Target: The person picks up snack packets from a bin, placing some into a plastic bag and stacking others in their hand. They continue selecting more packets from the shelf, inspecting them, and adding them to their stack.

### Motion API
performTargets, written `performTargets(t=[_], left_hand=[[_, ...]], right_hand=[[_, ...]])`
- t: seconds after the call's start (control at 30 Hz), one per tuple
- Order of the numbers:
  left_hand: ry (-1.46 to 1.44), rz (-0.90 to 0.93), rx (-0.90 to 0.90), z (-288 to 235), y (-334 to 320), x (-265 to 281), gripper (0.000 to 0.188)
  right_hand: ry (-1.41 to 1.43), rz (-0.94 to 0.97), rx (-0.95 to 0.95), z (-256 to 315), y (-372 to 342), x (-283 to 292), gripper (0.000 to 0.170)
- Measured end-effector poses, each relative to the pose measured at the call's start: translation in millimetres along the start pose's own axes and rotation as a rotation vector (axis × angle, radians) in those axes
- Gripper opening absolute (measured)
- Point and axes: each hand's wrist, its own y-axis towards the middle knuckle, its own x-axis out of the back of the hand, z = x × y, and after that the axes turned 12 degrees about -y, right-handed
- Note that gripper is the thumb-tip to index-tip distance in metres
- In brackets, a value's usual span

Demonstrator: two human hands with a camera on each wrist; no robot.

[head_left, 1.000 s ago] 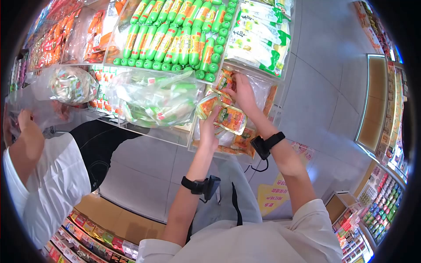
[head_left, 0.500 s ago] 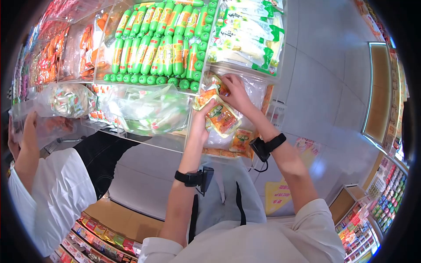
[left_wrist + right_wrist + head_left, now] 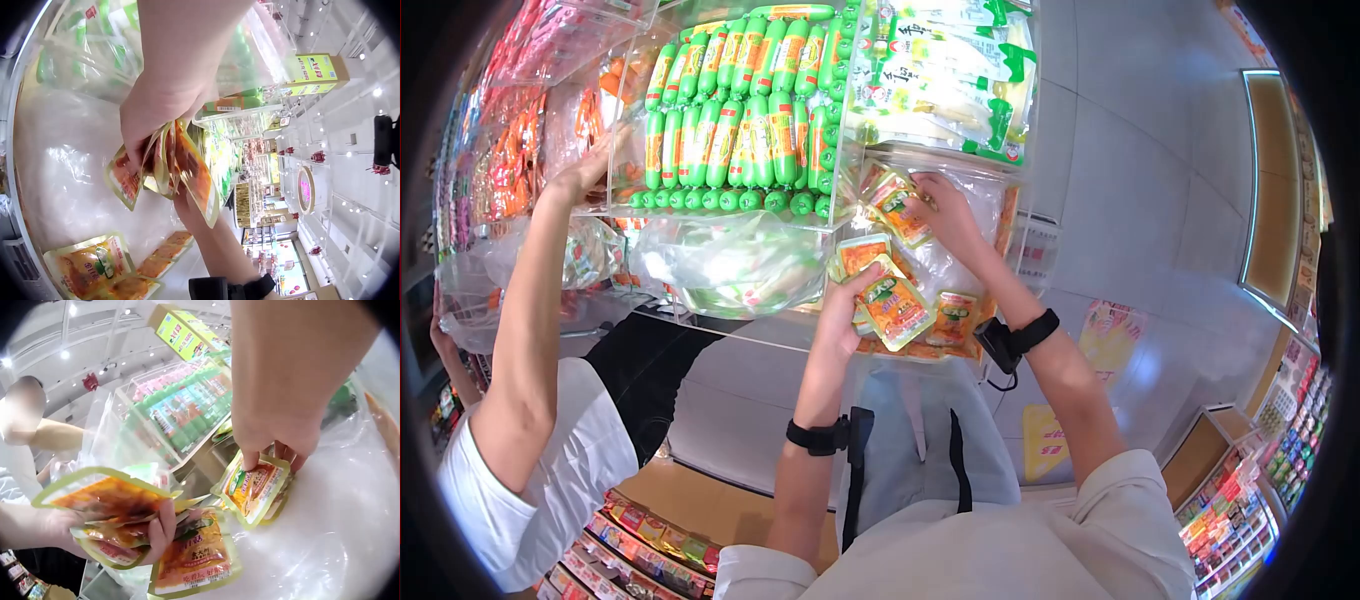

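My left hand point(image 3: 837, 313) grips several orange and yellow snack packets point(image 3: 895, 303) at the left side of a clear bin; in the left wrist view they fan out from the fingers. Further back in the same bin, my right hand point(image 3: 948, 215) pinches another packet point(image 3: 897, 205). The right wrist view shows thumb and fingers of the right hand point(image 3: 275, 440) on that packet point(image 3: 253, 487), with a second edge just under it. A loose packet point(image 3: 954, 318) lies near the bin's front, on clear plastic point(image 3: 940, 262).
Green wrapped sausages point(image 3: 750, 140) fill the bin at back left, white and green packs point(image 3: 945, 75) the one behind. A bulky clear bag point(image 3: 730, 262) lies left of my left hand. Another person's arm point(image 3: 535, 300) reaches in at the left.
My left hand has moved left and down with its packets, apart from the right hand. The right hand now lifts a packet's edge. The other person's arm has reached forward toward the back bins.
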Motion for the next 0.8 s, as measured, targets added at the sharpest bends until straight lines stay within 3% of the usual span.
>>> performTargets(t=[0.13,0.33,0.47,0.57,0.77,0.8], left_hand=[[-0.054,0.008,-0.017,9.6,1.4,4.7,0.037],[-0.096,0.002,-0.034,9.4,-7.3,1.5,0.037],[-0.062,0.006,-0.057,6.9,-17.2,-2.9,0.037],[-0.020,0.006,-0.076,7.0,-20.7,-0.4,0.032],[0.026,-0.010,-0.075,6.5,-29.9,1.2,0.031],[0.015,-0.006,-0.067,6.9,-32.3,0.4,0.032]], right_hand=[[-0.187,-0.170,0.188,2.7,13.5,-25.4,0.020],[-0.126,0.160,-0.084,13.9,6.6,-9.8,0.027],[-0.138,0.337,-0.155,17.2,8.2,-5.6,0.027],[-0.299,-0.008,0.133,14.0,0.9,-13.0,0.025],[-0.301,-0.086,0.081,16.3,-1.4,-25.2,0.023],[-0.263,0.026,0.015,18.7,0.2,-20.5,0.020]])
